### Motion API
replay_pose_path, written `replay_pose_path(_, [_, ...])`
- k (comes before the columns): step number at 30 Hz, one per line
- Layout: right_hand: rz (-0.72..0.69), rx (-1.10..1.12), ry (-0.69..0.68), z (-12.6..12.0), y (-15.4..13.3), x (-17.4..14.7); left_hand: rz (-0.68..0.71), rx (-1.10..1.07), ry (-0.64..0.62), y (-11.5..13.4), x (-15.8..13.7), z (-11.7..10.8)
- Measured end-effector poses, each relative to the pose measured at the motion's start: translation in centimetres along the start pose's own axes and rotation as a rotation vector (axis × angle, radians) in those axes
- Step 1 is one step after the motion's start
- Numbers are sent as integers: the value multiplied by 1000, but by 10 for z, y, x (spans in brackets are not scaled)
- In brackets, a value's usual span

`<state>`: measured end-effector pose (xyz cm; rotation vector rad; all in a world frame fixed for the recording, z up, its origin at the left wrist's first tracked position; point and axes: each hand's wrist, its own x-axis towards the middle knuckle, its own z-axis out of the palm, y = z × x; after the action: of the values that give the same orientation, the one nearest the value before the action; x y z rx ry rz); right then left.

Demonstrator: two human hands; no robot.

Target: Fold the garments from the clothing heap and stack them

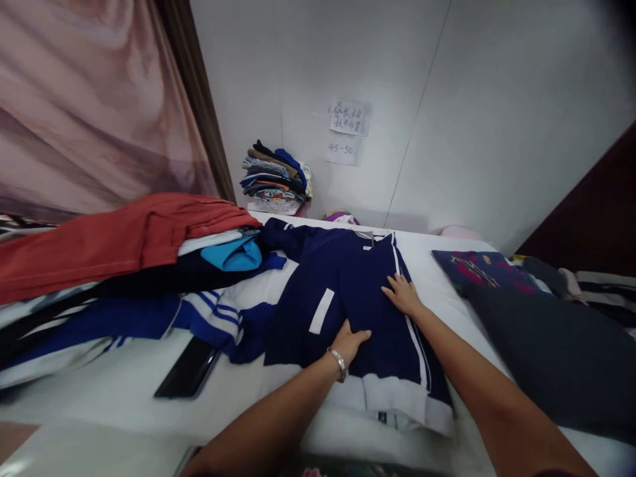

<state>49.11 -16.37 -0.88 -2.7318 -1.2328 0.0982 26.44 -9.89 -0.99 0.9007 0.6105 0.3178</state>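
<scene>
A navy jacket point(311, 278) with a white-trimmed pocket, a white side stripe and a pale hem lies spread on the white surface, its collar pointing away from me. My left hand point(350, 343), wearing a silver bracelet, rests on the lower middle of the jacket. Its thumb and forefinger are apart, while the other fingers are mostly hidden. Higher up, beside the white stripe at the right edge, my right hand point(405, 295) lies flat on the cloth with its fingers spread. One sleeve reaches out to the upper left.
Heaped clothes, topped by red trousers point(119, 238), lie at left beside a dark phone point(189, 368). A folded stack point(275, 175) stands by the wall beneath handwritten papers point(350, 119). Dark folded garments point(551, 351) lie at right. A pink curtain point(94, 99) hangs at upper left.
</scene>
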Motion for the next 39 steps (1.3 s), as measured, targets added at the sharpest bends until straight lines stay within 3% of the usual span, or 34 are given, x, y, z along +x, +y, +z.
replay_pose_path(3, [-132, -8, 89, 1, -13, -29, -26, 18, 21, 2, -1, 0])
replay_pose_path(5, [-208, 17, 51, 8, -19, -48, -46, 54, 27, 2, -1, 0])
replay_pose_path(8, [-195, 70, -39, 15, -24, -64, -55, 113, 39, 1, 1, 0])
replay_pose_path(12, [-115, 232, -82, 1, -25, -78, -42, 163, 63, 2, -3, -2])
replay_pose_path(16, [-209, 357, -22, -10, -27, -120, -30, 225, 29, 5, -18, -8])
replay_pose_path(21, [-237, 392, -138, 2, -29, -168, 51, 363, 16, 0, -25, -11])
replay_pose_path(26, [-176, 554, 160, -7, -14, -179, 219, 298, 78, 0, -33, -4])
replay_pose_path(31, [-15, 446, 284, -4, 10, -194, 572, 796, 57, 8, -68, -2])
replay_pose_path(33, [0, 396, 265, -1, 13, -198, 676, 1030, -75, 6, -82, -2])
replay_pose_path(36, [-15, 358, 211, -2, 11, -198, 722, 1336, -336, -3, -91, -3])
replay_pose_path(39, [4, 333, 185, -7, 5, -190, 732, 1525, -405, -11, -89, -3])
